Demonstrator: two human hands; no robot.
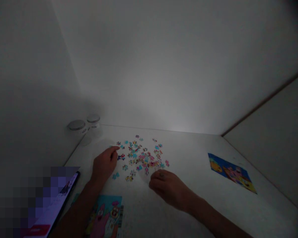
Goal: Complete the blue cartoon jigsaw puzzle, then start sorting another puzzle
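Small colourful jigsaw puzzle pieces [146, 159] lie in a loose, partly overlapping spread on the white table. At the left edge of the spread is my left hand [104, 163], its index finger stretched out close to a few pieces and the other fingers bent. I see nothing held in it. My right hand [167, 187] rests low at the near right side of the pieces, its fingers curled together and facing down. Whatever its fingertips may hold is hidden. A blue-and-pink piece [116, 176] lies apart, nearer to me.
A cartoon picture sheet [232, 172] lies at the right. Partly under my left forearm is a cartoon-printed box or card [108, 215]. A lit screen [57, 205] stands at the lower left. Two clear jars with metal lids [76, 125] stand at the back left, before white walls [151, 82].
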